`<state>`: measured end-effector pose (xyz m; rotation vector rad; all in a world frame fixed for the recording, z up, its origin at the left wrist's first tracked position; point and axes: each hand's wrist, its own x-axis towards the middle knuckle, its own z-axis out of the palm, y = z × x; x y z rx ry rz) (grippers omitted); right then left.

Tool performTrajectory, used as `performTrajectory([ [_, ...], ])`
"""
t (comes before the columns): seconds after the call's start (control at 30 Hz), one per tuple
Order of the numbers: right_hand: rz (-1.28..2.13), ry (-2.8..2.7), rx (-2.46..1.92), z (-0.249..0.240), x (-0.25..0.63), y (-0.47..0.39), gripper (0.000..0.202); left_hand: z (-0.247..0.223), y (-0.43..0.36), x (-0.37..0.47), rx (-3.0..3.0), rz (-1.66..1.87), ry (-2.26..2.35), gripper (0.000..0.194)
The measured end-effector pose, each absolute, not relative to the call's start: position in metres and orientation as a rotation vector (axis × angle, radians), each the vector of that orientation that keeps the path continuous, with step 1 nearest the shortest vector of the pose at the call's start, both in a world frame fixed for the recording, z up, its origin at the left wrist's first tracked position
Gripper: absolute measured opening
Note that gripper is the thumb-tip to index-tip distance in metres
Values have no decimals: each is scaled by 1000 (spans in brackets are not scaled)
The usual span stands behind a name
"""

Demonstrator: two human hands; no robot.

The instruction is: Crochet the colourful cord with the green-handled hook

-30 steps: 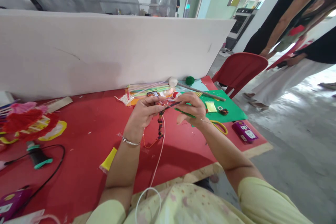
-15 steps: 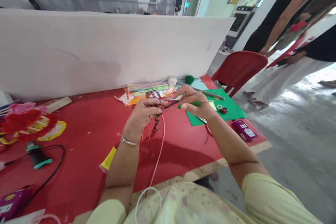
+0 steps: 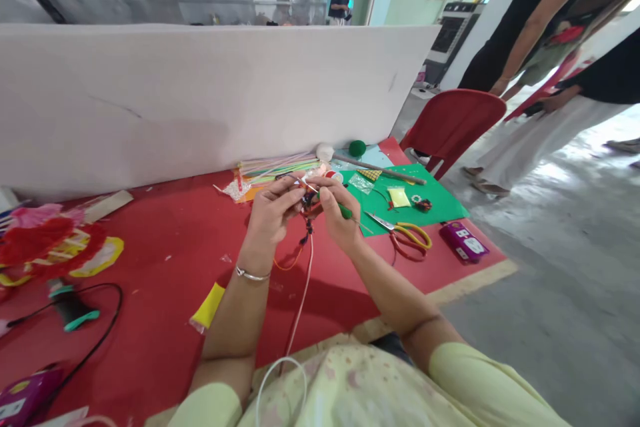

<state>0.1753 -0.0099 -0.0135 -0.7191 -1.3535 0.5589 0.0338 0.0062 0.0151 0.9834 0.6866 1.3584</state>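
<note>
My left hand (image 3: 270, 217) pinches a small dark yarn piece (image 3: 307, 201) with orange flecks, held up over the red table. In my right hand (image 3: 341, 230) is a green-handled crochet hook (image 3: 345, 211), its thin metal shaft pointing left to the piece. Both hands are close together, and their fingers partly hide the work. A dark knotted strand (image 3: 309, 232) hangs below the fingers. From near the piece, a thin orange thread (image 3: 289, 267) loops down to the left.
Scissors (image 3: 405, 233) with yellow and red handles lie right of my hands, partly on a green sheet (image 3: 445, 203). A purple box (image 3: 463, 242) sits near the right edge. Pipe cleaners (image 3: 280, 170) lie behind; a yellow packet (image 3: 208, 307) and glue gun (image 3: 73, 307) are left. A white cable (image 3: 303, 300) runs toward me.
My right hand has come left and down to meet the left hand, bringing the hook to the piece. The dark strand stretched between the hands is no longer seen. The scissors are now uncovered.
</note>
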Motion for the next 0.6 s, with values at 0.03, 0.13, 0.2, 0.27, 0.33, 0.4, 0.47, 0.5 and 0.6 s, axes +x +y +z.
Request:
performTrajectory([
  [0.03,583,-1342,-724,-12,175,-9,36,16,6,33,979,1355,694,36],
  [0.13,674,-1284,-742,-11,176,-8,38,16,6,34,1032,1423,735,37],
  [0.2,721,-1246,-752,-12,176,-8,40,15,6,36,1076,1461,750,36],
  [0.27,733,-1237,-758,-12,177,-8,42,15,6,37,1103,1463,748,33],
  [0.33,735,-1240,-773,-13,178,-7,44,15,7,35,1107,1452,751,27],
  [0.4,780,-1206,-788,-16,179,-5,44,15,8,33,1099,1456,765,21],
  [0.47,817,-1146,-803,-20,179,-3,44,15,9,31,1096,1463,768,17],
  [0.5,813,-1124,-811,-22,179,-2,44,15,10,31,1099,1462,764,18],
  [0.6,753,-1124,-829,-26,180,1,43,14,11,30,1103,1442,762,23],
])
